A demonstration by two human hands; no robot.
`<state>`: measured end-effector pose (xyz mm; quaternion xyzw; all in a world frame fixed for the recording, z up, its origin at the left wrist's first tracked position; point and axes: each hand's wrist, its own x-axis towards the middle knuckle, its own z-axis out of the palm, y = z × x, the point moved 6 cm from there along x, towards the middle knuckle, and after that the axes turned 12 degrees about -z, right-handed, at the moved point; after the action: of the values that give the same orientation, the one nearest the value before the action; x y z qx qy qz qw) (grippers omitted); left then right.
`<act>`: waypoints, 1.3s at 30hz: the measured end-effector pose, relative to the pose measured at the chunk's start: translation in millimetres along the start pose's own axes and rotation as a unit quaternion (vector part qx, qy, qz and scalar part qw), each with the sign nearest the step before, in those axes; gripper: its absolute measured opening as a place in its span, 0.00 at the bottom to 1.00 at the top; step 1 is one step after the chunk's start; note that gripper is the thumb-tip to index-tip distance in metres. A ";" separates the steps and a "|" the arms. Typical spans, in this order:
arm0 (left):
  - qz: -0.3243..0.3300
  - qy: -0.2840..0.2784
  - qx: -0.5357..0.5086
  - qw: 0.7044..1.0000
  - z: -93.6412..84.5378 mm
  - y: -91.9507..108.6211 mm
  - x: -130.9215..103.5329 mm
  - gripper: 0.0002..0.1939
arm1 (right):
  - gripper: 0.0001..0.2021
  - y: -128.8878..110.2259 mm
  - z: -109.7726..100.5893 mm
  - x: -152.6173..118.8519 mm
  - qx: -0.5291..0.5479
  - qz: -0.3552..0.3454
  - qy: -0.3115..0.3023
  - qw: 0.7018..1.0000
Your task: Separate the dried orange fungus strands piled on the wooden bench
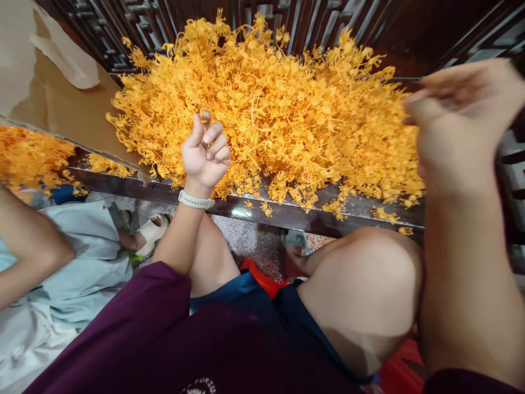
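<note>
A big heap of orange plastic sprigs [283, 104] covers the dark wooden bench top in front of me. My left hand [205, 150] hovers at the heap's near edge, palm up, fingers curled around a thin orange sprig [204, 117] pinched by thumb and fingers. A pale wristband [196, 200] sits on that wrist. My right hand [459, 123] is raised close to the camera at the right, blurred, fingers bent; whether it holds anything cannot be told.
The bench's dark front edge [246, 210] runs across the view, with loose sprigs [336, 207] along it. A second orange pile [28, 156] lies at the left. Another person's arm [28, 246] and pale clothing sit at the left. Carved dark wood panels [135, 27] stand behind.
</note>
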<state>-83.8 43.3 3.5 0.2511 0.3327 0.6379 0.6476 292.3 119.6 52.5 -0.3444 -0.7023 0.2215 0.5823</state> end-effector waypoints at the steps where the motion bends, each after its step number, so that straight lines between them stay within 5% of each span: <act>1: -0.004 -0.009 -0.017 1.000 1.0 -1.1 -0.6 0.24 | 0.11 -12.9 10.2 -3.8 -0.022 -0.032 -0.017 0.999; 4: -0.009 -0.061 -0.080 0.995 2.9 -2.6 -1.0 0.20 | 0.19 -43.8 62.8 -16.5 -0.061 -0.063 -0.212 0.973; 6: -0.009 -0.071 -0.081 0.994 0.6 -2.8 -0.5 0.20 | 0.21 -58.6 90.0 -22.5 -0.091 -0.091 -0.291 0.948; 11: -0.022 -0.057 0.025 0.998 -3.5 -8.0 -3.7 0.28 | 0.27 -61.4 134.1 -32.8 -0.172 -0.148 -0.361 0.905; 15: -0.041 -0.149 0.083 0.984 11.1 -14.0 -13.3 0.33 | 0.19 -46.4 162.5 -45.7 -0.155 -0.165 -0.422 0.878; 19: -0.054 -0.241 0.193 0.950 27.9 -23.3 -17.7 0.28 | 0.13 -38.7 163.2 -38.3 -0.101 -0.123 -0.376 0.913; 21: -0.033 -0.202 0.273 0.940 25.2 -28.8 -10.2 0.25 | 0.15 -36.8 151.4 -28.6 -0.075 -0.085 -0.306 0.945; 24: 0.058 -0.074 0.407 0.908 13.7 -31.1 2.8 0.24 | 0.19 -36.7 133.0 -18.6 -0.026 -0.050 -0.224 0.973; 28: 0.203 -0.022 0.572 0.794 21.2 -32.6 -2.4 0.30 | 0.24 -41.6 126.4 -17.4 0.040 -0.032 -0.210 0.976; 32: 0.307 0.010 0.654 0.692 36.7 -34.5 -17.2 0.23 | 0.27 -51.2 135.0 -24.8 0.081 -0.031 -0.228 0.970; 35: 0.359 0.025 0.638 0.680 43.8 -36.9 -23.9 0.26 | 0.27 -60.4 143.1 -32.0 0.088 -0.046 -0.251 0.963; 39: 0.298 -0.017 0.587 0.752 45.6 -46.7 -21.7 0.25 | 0.19 -72.4 146.7 -37.0 0.053 -0.075 -0.277 0.956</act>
<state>-18.0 23.5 0.7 0.6794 0.5388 0.4734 0.1552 136.7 57.3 46.6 -0.1843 -0.8474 0.3004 0.3972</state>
